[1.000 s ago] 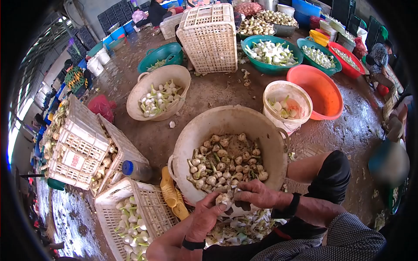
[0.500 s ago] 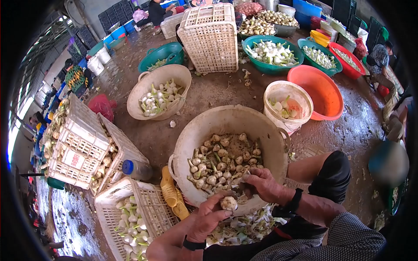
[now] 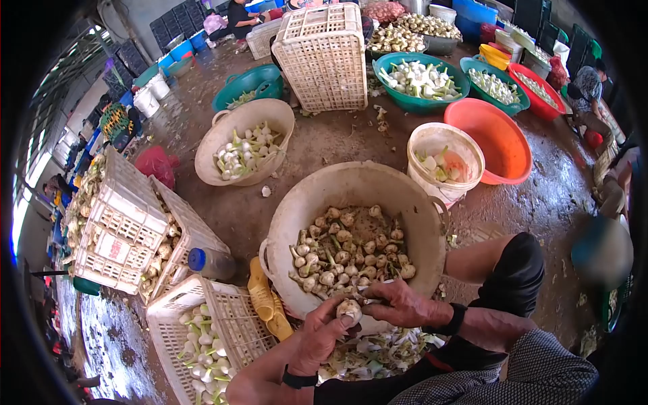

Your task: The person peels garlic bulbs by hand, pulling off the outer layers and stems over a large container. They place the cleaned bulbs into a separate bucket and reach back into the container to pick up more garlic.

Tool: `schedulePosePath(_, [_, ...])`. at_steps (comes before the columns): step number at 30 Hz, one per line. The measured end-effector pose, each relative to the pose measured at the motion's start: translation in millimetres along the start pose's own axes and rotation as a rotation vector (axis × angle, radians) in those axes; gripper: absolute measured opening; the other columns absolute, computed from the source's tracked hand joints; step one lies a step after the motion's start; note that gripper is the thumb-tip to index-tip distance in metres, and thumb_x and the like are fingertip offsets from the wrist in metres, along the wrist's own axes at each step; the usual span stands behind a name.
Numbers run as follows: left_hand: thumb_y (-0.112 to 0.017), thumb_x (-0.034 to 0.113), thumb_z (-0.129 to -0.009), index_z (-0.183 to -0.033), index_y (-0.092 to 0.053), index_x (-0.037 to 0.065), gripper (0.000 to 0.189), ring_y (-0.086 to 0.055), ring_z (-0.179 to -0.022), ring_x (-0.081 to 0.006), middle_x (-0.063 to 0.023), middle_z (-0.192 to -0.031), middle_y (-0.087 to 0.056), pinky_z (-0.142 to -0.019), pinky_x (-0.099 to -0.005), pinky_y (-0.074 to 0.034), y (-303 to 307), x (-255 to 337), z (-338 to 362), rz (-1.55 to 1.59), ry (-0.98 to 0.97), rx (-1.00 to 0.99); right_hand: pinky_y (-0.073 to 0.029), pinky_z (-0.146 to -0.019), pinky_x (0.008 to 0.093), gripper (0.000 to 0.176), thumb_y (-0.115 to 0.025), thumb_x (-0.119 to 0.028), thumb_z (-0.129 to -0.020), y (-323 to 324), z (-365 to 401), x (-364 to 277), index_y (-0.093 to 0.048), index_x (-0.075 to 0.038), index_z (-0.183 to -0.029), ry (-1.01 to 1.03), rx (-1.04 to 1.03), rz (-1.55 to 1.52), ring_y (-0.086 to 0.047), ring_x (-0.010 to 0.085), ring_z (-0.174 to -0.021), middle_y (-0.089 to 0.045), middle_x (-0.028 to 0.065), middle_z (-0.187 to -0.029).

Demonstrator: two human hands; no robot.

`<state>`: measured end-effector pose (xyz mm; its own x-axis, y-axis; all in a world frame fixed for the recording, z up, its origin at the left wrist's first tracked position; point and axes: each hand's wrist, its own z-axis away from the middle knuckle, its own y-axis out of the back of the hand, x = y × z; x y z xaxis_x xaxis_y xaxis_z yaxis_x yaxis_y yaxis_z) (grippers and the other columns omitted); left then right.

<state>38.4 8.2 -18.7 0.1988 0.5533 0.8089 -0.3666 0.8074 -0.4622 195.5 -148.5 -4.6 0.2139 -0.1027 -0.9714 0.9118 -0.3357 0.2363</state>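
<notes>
My left hand (image 3: 320, 339) is closed around a garlic bulb (image 3: 349, 310), with its pale root side facing up. Right beside that bulb is my right hand (image 3: 407, 304), its fingers curled and pressed together against the bulb's edge. Whatever those fingers pinch is too small and hidden to make out. Both hands are over the near rim of a big beige tub (image 3: 358, 177), which contains many unpeeled garlic bulbs (image 3: 344, 256) with short stems. Below the hands, peeled skins (image 3: 378, 354) lie heaped between my legs.
On the left stand a crate of white trimmed garlic (image 3: 156, 314), stacked crates (image 3: 128, 216), a blue-capped jar (image 3: 212, 262) and yellow shoes (image 3: 265, 300). Ahead are a smaller tub (image 3: 209, 152), a white bucket (image 3: 416, 145) and an orange basin (image 3: 503, 145). Other people sit farther off.
My right hand has moved down and left, closing onto the bulb in my left hand. The bulb has turned and shifted slightly left.
</notes>
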Motion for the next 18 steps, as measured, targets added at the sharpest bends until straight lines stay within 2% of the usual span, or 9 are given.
schedulePosePath(1, [-0.071, 0.02, -0.085, -0.129, -0.048, -0.008, 0.057, -0.066, -0.084, -0.0207, -0.0135, -0.103, -0.066, -0.075, -0.0334, -0.055, 0.3, -1.0, -0.6, -0.004, -0.011, 0.011, -0.049, -0.062, 0.0373, 0.023, -0.065, -0.015, -0.088, -0.6, 0.2, -1.0, -0.06, 0.004, -0.101, -0.012, 0.014, -0.022, -0.064, 0.0241, -0.069, -0.063, 0.0185, -0.076])
schedulePosePath(2, [-0.071, 0.022, -0.085, -0.128, -0.049, -0.009, 0.057, -0.066, -0.085, -0.0204, -0.0136, -0.102, -0.066, -0.074, -0.0331, -0.055, 0.2, -1.6, -1.0, -0.009, -0.022, 0.022, -0.049, -0.062, 0.0373, 0.023, -0.065, -0.015, -0.088, -1.4, 0.3, 2.8, -0.06, 0.004, -0.101, -0.012, 0.014, -0.022, -0.064, 0.0241, -0.069, -0.063, 0.0185, -0.076])
schedulePosePath(4, [-0.072, 0.021, -0.085, -0.127, -0.049, -0.009, 0.056, -0.066, -0.084, -0.0196, -0.0135, -0.102, -0.066, -0.073, -0.0322, -0.055, 0.3, -1.1, -1.1, -0.033, -0.013, 0.026, -0.05, -0.063, 0.0393, 0.024, -0.067, -0.014, -0.086, -3.1, -0.1, 11.8, -0.06, 0.003, -0.102, 0.17, 0.038, 0.15, -0.065, 0.0321, -0.072, -0.062, 0.0199, -0.078])
schedulePosePath(7, [-0.073, 0.021, -0.084, -0.125, -0.051, -0.009, 0.055, -0.066, -0.083, -0.0178, -0.0127, -0.1, -0.067, -0.071, -0.0305, -0.056, 1.3, -1.8, -1.3, -0.079, 0.002, 0.042, -0.051, -0.062, 0.0428, 0.021, -0.067, -0.011, -0.084, -3.9, 1.0, 9.0, -0.059, 0.002, -0.097, 0.271, 0.062, 0.241, -0.064, 0.0373, -0.073, -0.06, 0.0194, -0.079])
schedulePosePath(8, [-0.074, 0.02, -0.083, -0.124, -0.052, -0.009, 0.055, -0.066, -0.081, -0.0168, -0.0121, -0.099, -0.067, -0.07, -0.0295, -0.056, 1.7, -2.2, -1.4, -0.1, 0.006, 0.054, -0.051, -0.062, 0.0428, 0.021, -0.067, -0.011, -0.084, -3.5, 1.6, 6.2, -0.059, 0.002, -0.097, 0.27, 0.062, 0.241, -0.064, 0.0373, -0.073, -0.06, 0.0194, -0.079])
schedulePosePath(10, [-0.075, 0.02, -0.083, -0.124, -0.053, -0.009, 0.055, -0.066, -0.08, -0.0163, -0.011, -0.097, -0.067, -0.07, -0.029, -0.056, 3.6, -1.2, -1.4, -0.143, 0.02, 0.055, -0.051, -0.062, 0.0422, 0.024, -0.065, -0.005, -0.082, -2.0, 2.8, 1.0, -0.06, 0.002, -0.104, 0.282, -0.005, 0.432, -0.064, 0.0361, -0.075, -0.06, 0.0164, -0.083])
schedulePosePath(13, [-0.076, 0.021, -0.082, -0.123, -0.054, -0.009, 0.056, -0.066, -0.079, -0.0153, -0.0091, -0.094, -0.068, -0.071, -0.0277, -0.055, 0.8, 3.1, -0.4, -0.213, 0.041, 0.053, -0.05, -0.061, 0.0446, 0.025, -0.065, -0.005, -0.077, -4.2, 2.8, 1.8, -0.058, 0.001, -0.1, 0.28, -0.027, 0.539, -0.062, 0.0367, -0.072, -0.06, 0.0157, -0.084])
schedulePosePath(17, [-0.076, 0.021, -0.081, -0.125, -0.054, -0.009, 0.057, -0.065, -0.079, -0.0137, -0.0085, -0.095, -0.067, -0.071, -0.0259, -0.054, -6.2, 11.2, 1.5, -0.318, 0.032, 0.025, -0.049, -0.059, 0.0441, 0.022, -0.065, -0.005, -0.075, -4.6, 0.9, -1.7, -0.059, 0.001, -0.095, 0.268, -0.001, 0.551, -0.062, 0.0363, -0.07, -0.059, 0.0156, -0.08])
schedulePosePath(18, [-0.076, 0.021, -0.081, -0.125, -0.054, -0.009, 0.057, -0.065, -0.079, -0.0137, -0.0085, -0.095, -0.067, -0.071, -0.0259, -0.054, -6.4, 10.0, 1.7, -0.318, 0.032, 0.024, -0.049, -0.058, 0.0428, 0.021, -0.064, -0.004, -0.075, -5.3, 0.0, 1.3, -0.059, 0.001, -0.095, 0.259, 0.031, 0.455, -0.062, 0.036, -0.069, -0.059, 0.0159, -0.078])
